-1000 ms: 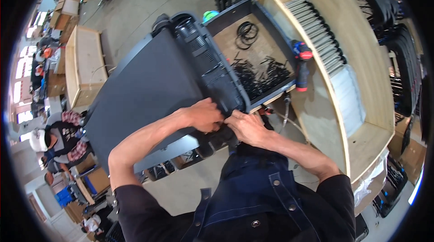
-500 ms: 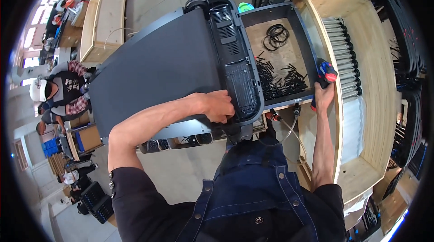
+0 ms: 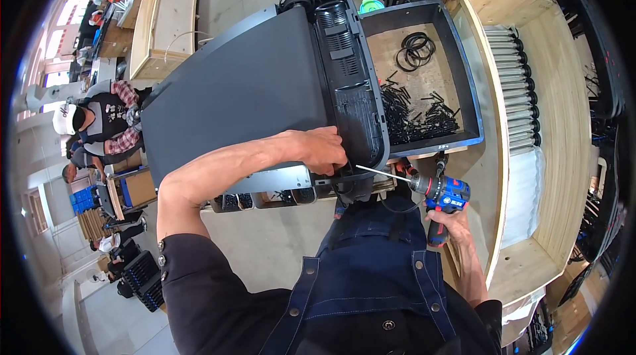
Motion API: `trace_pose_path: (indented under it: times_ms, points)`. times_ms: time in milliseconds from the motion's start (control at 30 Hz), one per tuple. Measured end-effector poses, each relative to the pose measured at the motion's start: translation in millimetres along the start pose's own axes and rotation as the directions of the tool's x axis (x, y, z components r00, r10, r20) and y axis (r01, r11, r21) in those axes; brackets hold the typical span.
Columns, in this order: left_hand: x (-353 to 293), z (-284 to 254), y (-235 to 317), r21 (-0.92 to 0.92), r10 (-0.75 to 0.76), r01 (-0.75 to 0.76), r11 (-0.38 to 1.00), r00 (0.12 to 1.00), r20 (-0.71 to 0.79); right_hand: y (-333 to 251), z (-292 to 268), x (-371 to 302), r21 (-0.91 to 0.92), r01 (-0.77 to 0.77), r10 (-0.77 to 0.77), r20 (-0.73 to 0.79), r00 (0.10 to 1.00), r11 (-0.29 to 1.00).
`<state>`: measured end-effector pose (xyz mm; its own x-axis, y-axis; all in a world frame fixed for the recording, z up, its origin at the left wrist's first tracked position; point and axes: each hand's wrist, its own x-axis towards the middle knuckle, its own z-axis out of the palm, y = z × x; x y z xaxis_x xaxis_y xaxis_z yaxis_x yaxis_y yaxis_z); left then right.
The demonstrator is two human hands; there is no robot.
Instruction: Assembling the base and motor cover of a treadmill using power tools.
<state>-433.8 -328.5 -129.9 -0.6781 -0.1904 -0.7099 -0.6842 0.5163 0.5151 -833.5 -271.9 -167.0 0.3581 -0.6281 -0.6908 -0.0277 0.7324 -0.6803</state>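
A treadmill (image 3: pixel 232 83) with a wide black belt lies in front of me, its open black end housing (image 3: pixel 354 116) toward the right. My left hand (image 3: pixel 324 150) is closed at the near corner of the belt, against the housing; whatever its fingers pinch is hidden. My right hand (image 3: pixel 453 220) grips the handle of a blue and red cordless drill (image 3: pixel 450 194). The drill's long thin bit (image 3: pixel 381 172) points left, its tip just right of my left fingers at the housing's near corner.
Right of the treadmill stands a black-sided tray (image 3: pixel 480 113) with loose black screws (image 3: pixel 414 116) and black rings (image 3: pixel 415 51). Beyond it, a wooden crate (image 3: pixel 563 156) holds a row of metal rollers (image 3: pixel 513 90). A co-worker (image 3: pixel 99 116) stands at the treadmill's far left end.
My right hand has brought the drill from the tray's right edge toward me and leftward, turning its bit toward the housing corner. My left hand stays at the corner.
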Motion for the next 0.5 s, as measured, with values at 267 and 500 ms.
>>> trace_pose_path:
  times_ms: [267,500]
  points:
    - [1,-2,4,-0.002,-0.028,0.028,1.0,0.999,0.034,-19,3,9,-0.129,-0.045,0.052,0.053,0.997,0.991]
    - [4,0,3,0.03,-0.06,0.058,0.998,0.996,0.068,-55,-1,29,-0.272,-0.164,0.198,0.103,0.975,0.948]
